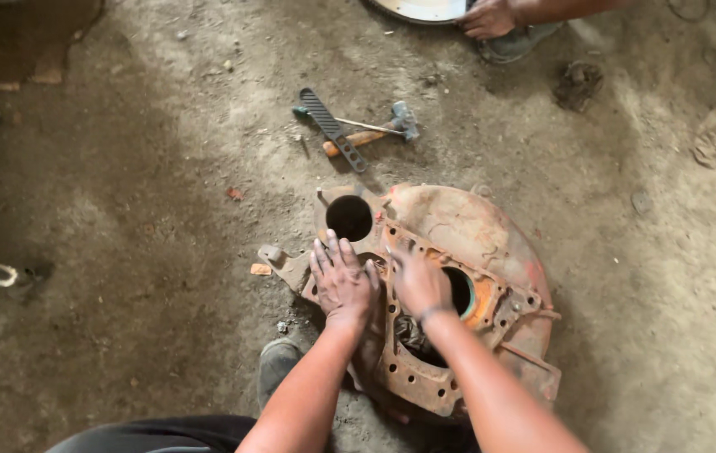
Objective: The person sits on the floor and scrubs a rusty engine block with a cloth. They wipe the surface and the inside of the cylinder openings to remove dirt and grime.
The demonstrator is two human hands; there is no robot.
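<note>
Both hands press flat on a rusty red bell housing [450, 277] lying on the dirt floor [148, 252]: left hand [343, 281] fingers spread, gripping nothing; right hand [418, 281] blurred (grip unclear). A hammer [370, 134] lies beyond.

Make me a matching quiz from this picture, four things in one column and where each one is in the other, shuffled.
1. left hand
2. right hand
3. hammer
4. another person's hand

a. top edge of view, by a pale disc
b. on the dirt floor, beyond the housing
c. flat on the rusty housing, beside its open round hole
d. on the housing's bolted flange frame

Pairs: 1-c, 2-d, 3-b, 4-a
</note>
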